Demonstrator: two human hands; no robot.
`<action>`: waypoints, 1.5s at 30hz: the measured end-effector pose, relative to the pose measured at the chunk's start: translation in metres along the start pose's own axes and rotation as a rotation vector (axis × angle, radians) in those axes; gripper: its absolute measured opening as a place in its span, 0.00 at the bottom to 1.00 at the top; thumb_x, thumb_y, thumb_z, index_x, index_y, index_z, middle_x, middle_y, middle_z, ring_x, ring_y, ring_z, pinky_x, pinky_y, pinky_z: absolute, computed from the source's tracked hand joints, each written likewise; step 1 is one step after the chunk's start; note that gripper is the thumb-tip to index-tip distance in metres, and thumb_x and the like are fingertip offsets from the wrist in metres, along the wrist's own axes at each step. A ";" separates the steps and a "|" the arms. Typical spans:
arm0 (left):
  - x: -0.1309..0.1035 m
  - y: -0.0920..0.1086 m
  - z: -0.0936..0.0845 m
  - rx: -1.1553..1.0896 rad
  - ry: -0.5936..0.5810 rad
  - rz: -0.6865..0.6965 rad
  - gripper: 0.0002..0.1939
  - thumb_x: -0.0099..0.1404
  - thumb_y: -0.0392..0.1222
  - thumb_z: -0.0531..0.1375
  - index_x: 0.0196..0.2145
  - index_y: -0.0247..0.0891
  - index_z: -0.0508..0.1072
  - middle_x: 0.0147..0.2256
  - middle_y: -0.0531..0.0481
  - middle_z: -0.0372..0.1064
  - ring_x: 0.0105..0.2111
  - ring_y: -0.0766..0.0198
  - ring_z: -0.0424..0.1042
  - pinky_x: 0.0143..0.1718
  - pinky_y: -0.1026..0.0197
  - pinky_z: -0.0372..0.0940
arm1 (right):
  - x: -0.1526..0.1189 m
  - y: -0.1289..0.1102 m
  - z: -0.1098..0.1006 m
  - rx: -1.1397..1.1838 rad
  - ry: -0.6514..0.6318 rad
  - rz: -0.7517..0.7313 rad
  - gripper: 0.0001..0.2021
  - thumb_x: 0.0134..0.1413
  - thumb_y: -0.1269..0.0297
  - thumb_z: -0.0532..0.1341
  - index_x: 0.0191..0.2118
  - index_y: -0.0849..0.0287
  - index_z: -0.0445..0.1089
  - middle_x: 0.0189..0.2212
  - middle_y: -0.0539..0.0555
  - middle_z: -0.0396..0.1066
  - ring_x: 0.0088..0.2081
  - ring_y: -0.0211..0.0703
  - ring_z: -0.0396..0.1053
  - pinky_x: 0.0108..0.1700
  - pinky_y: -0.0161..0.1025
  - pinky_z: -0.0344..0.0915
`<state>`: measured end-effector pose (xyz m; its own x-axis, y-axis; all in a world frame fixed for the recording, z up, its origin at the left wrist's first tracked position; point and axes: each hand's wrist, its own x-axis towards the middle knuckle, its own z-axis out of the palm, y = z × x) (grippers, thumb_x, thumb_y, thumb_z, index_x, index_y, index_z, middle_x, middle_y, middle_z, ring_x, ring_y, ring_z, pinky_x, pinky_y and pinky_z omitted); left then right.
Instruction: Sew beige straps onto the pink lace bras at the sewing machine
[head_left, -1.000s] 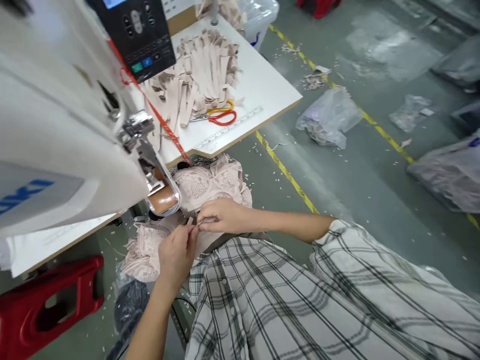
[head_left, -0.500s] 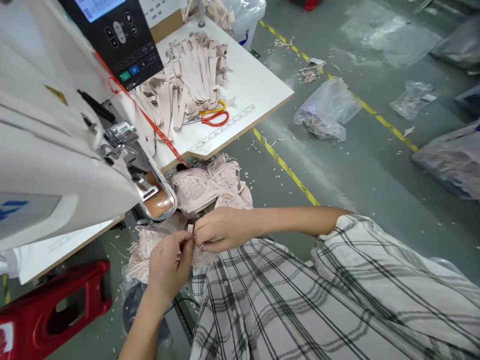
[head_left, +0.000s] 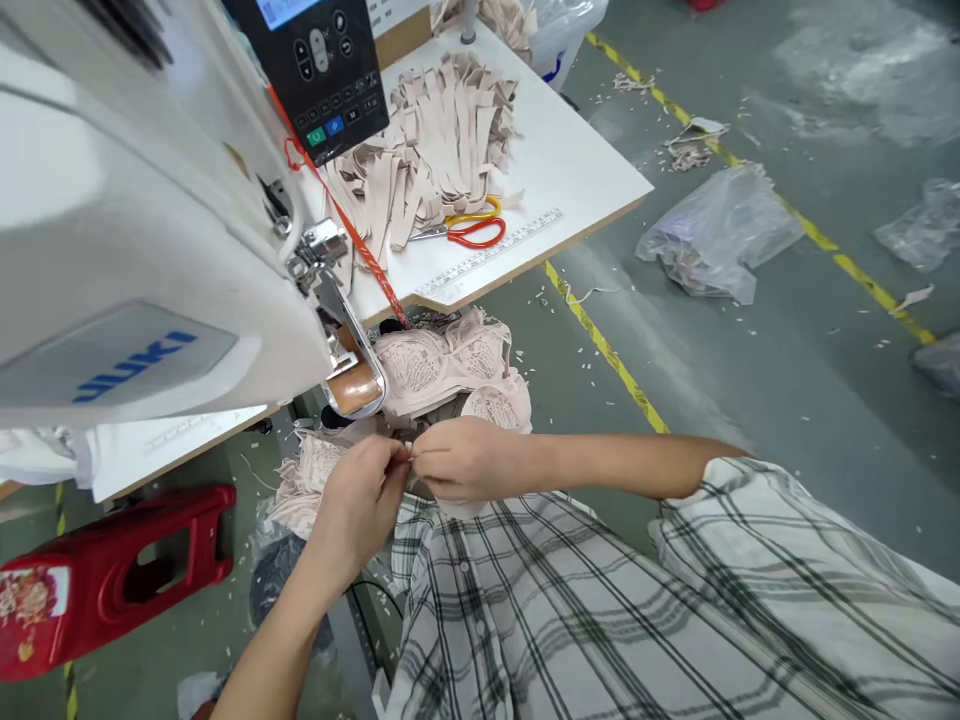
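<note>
Close together over the lap, my left hand [head_left: 365, 495] and my right hand [head_left: 469, 460] pinch with their fingertips nearly touching. Between them is a small pale piece, mostly hidden by the fingers, which seems part of the pink fabric below. Pale pink lace bras [head_left: 442, 362] lie just beyond the hands, under the table's edge. More pink lace [head_left: 307, 478] hangs to the left. The sewing machine's metal arm with a brown rounded end [head_left: 355, 388] stands just above my left hand.
The white table [head_left: 577, 160] holds pink fabric strips [head_left: 457, 130], scissors [head_left: 480, 232] and a ruler [head_left: 495, 250]. The sewing machine [head_left: 150, 250] fills the upper left. A red stool [head_left: 112, 580] stands lower left. Plastic bags [head_left: 720, 230] lie on the floor.
The view has shifted, so the machine and table appear further right. Both hands remain together, and the small pale tab between them is now more hidden by the fingers.
</note>
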<state>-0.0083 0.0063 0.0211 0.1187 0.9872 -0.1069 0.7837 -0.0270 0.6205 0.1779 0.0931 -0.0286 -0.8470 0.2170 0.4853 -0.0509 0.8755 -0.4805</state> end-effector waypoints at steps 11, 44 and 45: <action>-0.007 0.003 0.062 -0.823 0.546 -0.184 0.05 0.69 0.44 0.58 0.40 0.41 0.72 0.42 0.47 0.74 0.45 0.59 0.74 0.48 0.56 0.70 | 0.012 -0.015 0.000 0.425 0.267 0.325 0.06 0.59 0.71 0.58 0.36 0.54 0.72 0.34 0.50 0.77 0.38 0.38 0.73 0.42 0.35 0.70; -0.004 0.002 0.011 0.088 0.517 0.162 0.08 0.71 0.40 0.58 0.39 0.38 0.78 0.32 0.49 0.80 0.30 0.66 0.78 0.30 0.67 0.69 | 0.046 0.014 -0.060 0.529 -0.275 0.642 0.07 0.57 0.66 0.61 0.34 0.56 0.77 0.27 0.46 0.76 0.29 0.35 0.69 0.32 0.34 0.58; -0.004 0.003 0.010 0.077 0.522 0.167 0.08 0.71 0.39 0.58 0.38 0.37 0.77 0.31 0.50 0.79 0.29 0.66 0.77 0.30 0.67 0.68 | 0.046 0.015 -0.061 0.560 -0.291 0.657 0.07 0.57 0.65 0.61 0.34 0.56 0.77 0.27 0.46 0.76 0.29 0.35 0.69 0.31 0.33 0.58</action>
<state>-0.0002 0.0009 0.0151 -0.0574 0.9150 0.3993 0.8247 -0.1819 0.5355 0.1702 0.1421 0.0313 -0.8927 0.4137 -0.1786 0.3038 0.2599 -0.9166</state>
